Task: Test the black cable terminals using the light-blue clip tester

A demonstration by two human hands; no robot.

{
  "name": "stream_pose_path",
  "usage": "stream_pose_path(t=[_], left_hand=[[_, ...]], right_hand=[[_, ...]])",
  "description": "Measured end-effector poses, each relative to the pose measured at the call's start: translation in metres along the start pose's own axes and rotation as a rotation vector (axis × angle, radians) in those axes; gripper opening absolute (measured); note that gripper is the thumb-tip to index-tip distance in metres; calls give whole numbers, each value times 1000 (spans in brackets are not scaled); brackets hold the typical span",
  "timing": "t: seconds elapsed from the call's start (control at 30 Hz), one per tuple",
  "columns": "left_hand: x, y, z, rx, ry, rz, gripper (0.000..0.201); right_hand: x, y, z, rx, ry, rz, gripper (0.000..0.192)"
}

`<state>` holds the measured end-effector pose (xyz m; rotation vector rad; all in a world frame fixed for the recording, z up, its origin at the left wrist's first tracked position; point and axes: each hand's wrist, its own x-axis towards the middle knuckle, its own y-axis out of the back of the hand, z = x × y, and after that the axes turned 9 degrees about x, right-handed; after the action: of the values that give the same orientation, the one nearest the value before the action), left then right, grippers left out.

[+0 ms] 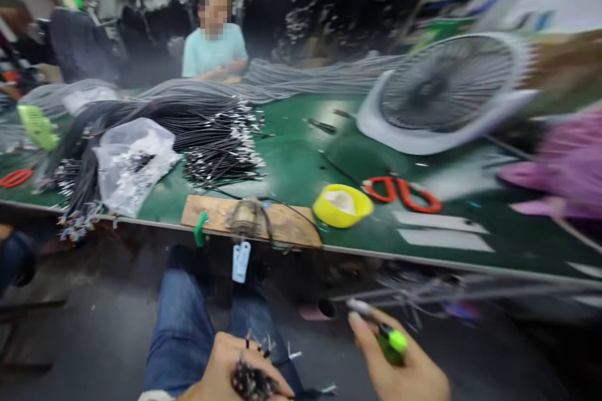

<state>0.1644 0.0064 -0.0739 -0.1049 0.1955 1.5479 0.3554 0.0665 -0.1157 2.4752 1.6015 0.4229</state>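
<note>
I have the left hand (219,363) curled around a wire bundle (251,382) in front of the legs (181,319), and the right hand (404,366) angled well apart from it, clasping a green-ended tool (397,341).

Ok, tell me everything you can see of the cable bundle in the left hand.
The cable bundle is a cluster of thin, dark strands, plastic-coated by the look, speckled with pale, silvery ends. The left hand grips it at the bottom edge of the picture. A few loose tips stick out past the fingers at odd angles. Blur hides finer detail.
</note>
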Motion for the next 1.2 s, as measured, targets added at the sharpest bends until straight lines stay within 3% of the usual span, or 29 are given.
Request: stream_pose_path(t=[0.1,0.17,0.27,0.37,0.43,0.53,0.6,0.63,0.67,0.73,0.83,1.03,1.2], left_hand=[[20,-24,-5,8,72,-89,14],[32,-33,-6,1,152,-34,12],[47,-39,-4,-42,242,90,17],[54,-40,-3,-138,267,22,24],[56,-39,-6,-192,278,-12,24],[58,-35,-12,-211,295,-24,24],[59,-33,-17,-216,319,-55,27],[60,-32,-20,-219,329,-76,29],[60,-31,-23,-218,334,-92,30],[60,-30,-31,-192,327,-96,29],[61,-31,-47,-115,333,-74,27],[69,-36,-83,-77,503,-124,20],[65,-41,-92,-61,496,-91,17]], right_hand=[[50,13,-18,-200,135,192,56],[87,17,-29,-383,196,279,49],[137,13,-35,-564,254,184,41],[169,4,-27,-633,324,97,44],[175,1,-22,-615,375,103,43],[153,3,-23,-493,476,238,33],[119,4,-27,-320,517,355,22],[99,3,-29,-194,489,350,15],[78,2,-31,-30,436,291,11],[41,-3,-32,252,272,45,6],[9,-11,-31,519,69,-173,11],[9,-15,-26,680,-105,-388,21],[7,-17,-26,751,-209,-390,27]])
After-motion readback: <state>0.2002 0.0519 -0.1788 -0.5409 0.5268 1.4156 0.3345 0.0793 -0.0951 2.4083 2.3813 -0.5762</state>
